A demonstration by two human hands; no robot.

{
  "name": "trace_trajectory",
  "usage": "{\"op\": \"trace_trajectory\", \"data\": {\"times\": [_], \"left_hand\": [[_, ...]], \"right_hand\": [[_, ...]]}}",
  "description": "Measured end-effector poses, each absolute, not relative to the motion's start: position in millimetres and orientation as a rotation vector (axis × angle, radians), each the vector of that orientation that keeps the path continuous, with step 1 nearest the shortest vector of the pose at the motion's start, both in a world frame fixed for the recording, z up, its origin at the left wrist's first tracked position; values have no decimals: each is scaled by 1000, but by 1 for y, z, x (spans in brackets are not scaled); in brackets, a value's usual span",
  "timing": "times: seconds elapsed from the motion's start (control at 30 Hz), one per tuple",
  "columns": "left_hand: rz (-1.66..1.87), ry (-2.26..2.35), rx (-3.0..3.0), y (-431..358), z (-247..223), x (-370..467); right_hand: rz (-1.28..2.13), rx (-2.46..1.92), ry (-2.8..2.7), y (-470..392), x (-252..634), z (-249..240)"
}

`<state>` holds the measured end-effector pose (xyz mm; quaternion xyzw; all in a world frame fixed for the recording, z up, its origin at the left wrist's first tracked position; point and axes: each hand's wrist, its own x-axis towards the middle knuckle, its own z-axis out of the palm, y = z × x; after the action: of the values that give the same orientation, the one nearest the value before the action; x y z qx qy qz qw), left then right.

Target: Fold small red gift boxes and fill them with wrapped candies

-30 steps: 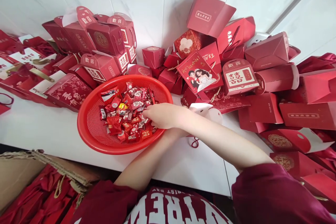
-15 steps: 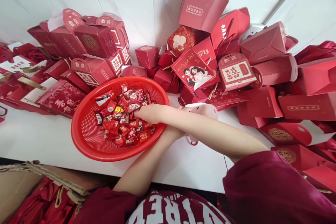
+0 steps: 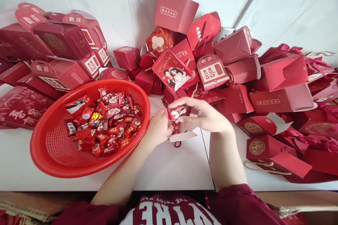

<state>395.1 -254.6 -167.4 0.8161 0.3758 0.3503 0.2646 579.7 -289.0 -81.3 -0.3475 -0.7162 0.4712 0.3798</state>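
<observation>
My left hand (image 3: 157, 129) is closed on the side of a small open gift box (image 3: 183, 135), whose pale inner flap juts toward me. A dark red cord loop lies at its base. My right hand (image 3: 208, 116) curves over the box's mouth with its fingers closed around red-wrapped candies (image 3: 177, 113). More red wrapping shows between the two hands; the hands cover most of the box. Left of them stands a red plastic colander basket (image 3: 49, 167), and inside it lies a heap of wrapped candies (image 3: 111, 121), mostly red.
Red gift boxes (image 3: 173, 10) are piled against the tiled wall behind my hands. Stacked boxes (image 3: 59, 42) stand at the left, and several lie at the right, including one with a rope handle (image 3: 264, 151). Cardboard cartons (image 3: 34, 204) sit below the table's front edge.
My right hand has left the basket and moved right to the small box, bringing candies. The view has shifted right. My left hand, earlier mostly hidden behind the right arm, now shows at the box.
</observation>
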Motion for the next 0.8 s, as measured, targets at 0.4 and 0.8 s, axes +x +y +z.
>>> {"op": "trace_trajectory", "data": {"times": [0.4, 0.8], "left_hand": [[807, 1164, 2380, -251, -170, 398], [888, 1309, 2106, -247, -181, 396]], "right_hand": [[692, -1325, -1962, -315, 613, -61], [441, -1715, -1910, -293, 590, -85]]}}
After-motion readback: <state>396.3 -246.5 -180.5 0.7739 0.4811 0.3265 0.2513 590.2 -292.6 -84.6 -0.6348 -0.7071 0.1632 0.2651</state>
